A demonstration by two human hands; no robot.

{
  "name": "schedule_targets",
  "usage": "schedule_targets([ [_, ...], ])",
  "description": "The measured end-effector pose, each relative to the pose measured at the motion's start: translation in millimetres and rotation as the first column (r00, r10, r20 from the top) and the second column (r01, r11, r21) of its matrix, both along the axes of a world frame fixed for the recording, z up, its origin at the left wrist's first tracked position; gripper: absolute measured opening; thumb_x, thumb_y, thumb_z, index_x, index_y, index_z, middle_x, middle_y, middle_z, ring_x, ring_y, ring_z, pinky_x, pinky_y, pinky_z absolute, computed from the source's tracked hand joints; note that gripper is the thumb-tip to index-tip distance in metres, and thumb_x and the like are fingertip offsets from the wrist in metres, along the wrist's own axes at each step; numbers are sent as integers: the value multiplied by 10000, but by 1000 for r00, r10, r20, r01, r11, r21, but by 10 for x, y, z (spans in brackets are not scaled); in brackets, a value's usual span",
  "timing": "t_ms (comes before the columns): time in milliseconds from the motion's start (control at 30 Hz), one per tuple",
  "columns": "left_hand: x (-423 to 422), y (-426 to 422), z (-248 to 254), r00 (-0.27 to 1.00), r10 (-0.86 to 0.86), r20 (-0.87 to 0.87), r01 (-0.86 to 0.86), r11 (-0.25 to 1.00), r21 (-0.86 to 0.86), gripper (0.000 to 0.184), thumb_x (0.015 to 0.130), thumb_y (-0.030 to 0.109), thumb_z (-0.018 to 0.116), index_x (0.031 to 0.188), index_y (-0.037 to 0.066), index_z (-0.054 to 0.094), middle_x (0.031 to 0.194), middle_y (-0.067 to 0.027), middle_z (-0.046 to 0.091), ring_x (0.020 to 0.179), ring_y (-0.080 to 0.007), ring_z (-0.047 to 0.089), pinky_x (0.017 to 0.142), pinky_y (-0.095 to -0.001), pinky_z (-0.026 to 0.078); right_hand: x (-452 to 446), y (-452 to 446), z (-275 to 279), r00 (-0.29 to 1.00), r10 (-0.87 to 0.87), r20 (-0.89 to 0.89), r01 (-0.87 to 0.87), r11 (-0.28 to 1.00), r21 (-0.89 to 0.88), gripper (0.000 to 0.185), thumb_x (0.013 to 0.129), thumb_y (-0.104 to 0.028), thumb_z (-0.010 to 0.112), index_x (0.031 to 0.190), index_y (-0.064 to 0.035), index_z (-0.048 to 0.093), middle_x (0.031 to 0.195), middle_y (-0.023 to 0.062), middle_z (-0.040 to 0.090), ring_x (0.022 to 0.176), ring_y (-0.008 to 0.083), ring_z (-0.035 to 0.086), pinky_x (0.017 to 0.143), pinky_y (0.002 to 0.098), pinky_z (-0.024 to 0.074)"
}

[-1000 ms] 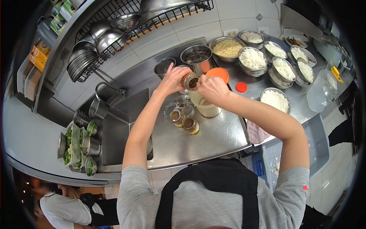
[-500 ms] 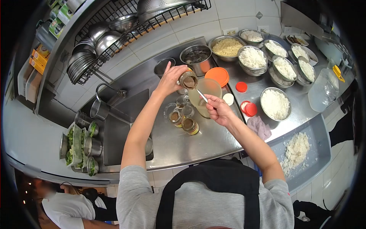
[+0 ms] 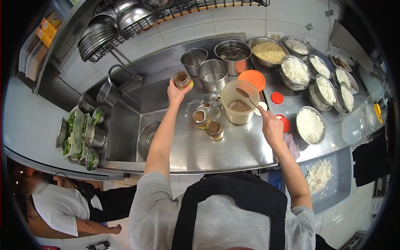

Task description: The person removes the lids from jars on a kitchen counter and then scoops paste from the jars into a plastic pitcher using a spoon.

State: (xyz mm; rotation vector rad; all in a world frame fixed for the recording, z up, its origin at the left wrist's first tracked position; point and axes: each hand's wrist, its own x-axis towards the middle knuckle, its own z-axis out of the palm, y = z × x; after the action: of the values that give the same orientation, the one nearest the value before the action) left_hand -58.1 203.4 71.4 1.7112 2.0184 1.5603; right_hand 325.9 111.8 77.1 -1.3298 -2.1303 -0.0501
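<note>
My left hand (image 3: 176, 95) is wrapped round a glass jar (image 3: 182, 79) with brown residue inside, held up over the counter near the sink edge. Between the fingers of my right hand (image 3: 272, 130) is a spoon (image 3: 246, 95), its end coated brown, over the rim of a translucent plastic tub (image 3: 227, 98). Brown paste (image 3: 239, 106) covers the tub's bottom. Left of the tub stand a jar of brown contents (image 3: 200, 118) and a second such jar (image 3: 215, 129). Clear glass or plastic pieces lie behind them, partly hidden by one another.
Steel pots (image 3: 213, 76) and an orange lid (image 3: 253, 80) are behind the tub. Several bowls of rice (image 3: 310, 125) fill the right side, with a red lid (image 3: 277, 98) nearby. The sink (image 3: 125, 135) lies left. A person (image 3: 58, 204) stands at lower left.
My left hand has carried the jar left, away from above the tub, and turned it more upright. The spoon has left the jar's mouth and is now over the tub.
</note>
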Motion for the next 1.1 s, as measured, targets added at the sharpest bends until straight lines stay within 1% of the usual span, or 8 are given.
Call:
schedule_targets([
  [133,-212,83,-469,987,43,157,-18,988,-156,663,510,237,869,1053,47,540,1014,-135,639,967,-277,616,852,-369,480,-65,14,69,998,-6,58,9,998,-54,483,752,33,492,1206,-115,561,771,117,571,576,303,592,501,388,467],
  [200,-197,159,-592,996,90,-8,-89,969,-229,667,493,236,874,1042,50,542,1029,-129,612,995,-291,582,875,-387,462,-85,19,80,997,-6,77,11,998,-67,478,757,27,490,1207,-117,561,763,116,569,570,305,588,499,390,466],
  [467,-224,535,-848,993,-120,-11,110,934,-341,772,481,254,876,1125,42,505,1114,-155,560,1107,-321,501,944,-395,416,-155,37,166,998,-26,51,30,997,-69,426,811,4,480,1208,-127,560,720,110,548,568,293,577,497,402,448],
  [600,-330,157,-642,991,-84,-104,70,989,-128,750,551,173,838,1189,28,471,1139,-157,552,1079,-303,522,936,-378,423,-135,38,189,997,-14,73,20,995,-95,396,825,-2,487,1193,-123,565,723,111,551,571,297,578,499,402,446],
  [733,-205,-814,-742,957,-137,255,189,962,-195,631,632,20,718,1215,76,483,1165,-75,566,1061,-202,540,904,-333,418,-104,55,165,999,33,25,-30,995,-92,387,818,-1,491,1178,-117,573,721,112,555,570,299,576,506,400,449],
  [900,394,-1486,-963,933,-58,356,172,939,-299,741,587,55,749,1264,83,451,1196,-102,534,1103,-263,502,936,-403,418,-105,136,94,996,90,-4,-90,994,-67,363,825,-8,490,1159,-112,585,735,120,575,577,307,578,514,400,451],
  [1000,545,-1359,-1036,988,-44,147,92,935,-344,857,548,110,793,1314,93,409,1249,-124,499,1134,-293,475,976,-399,398,-96,176,73,992,111,-52,-113,993,-33,347,837,-12,486,1153,-109,590,746,128,588,593,315,584,519,407,451],
  [1100,608,-1189,-927,988,-50,143,86,961,-261,853,514,156,822,1278,94,446,1209,-120,531,1112,-317,481,967,-403,397,-64,184,7,991,117,-61,-119,993,-28,334,849,-17,482,1151,-106,591,753,135,595,611,322,592,523,415,450],
])
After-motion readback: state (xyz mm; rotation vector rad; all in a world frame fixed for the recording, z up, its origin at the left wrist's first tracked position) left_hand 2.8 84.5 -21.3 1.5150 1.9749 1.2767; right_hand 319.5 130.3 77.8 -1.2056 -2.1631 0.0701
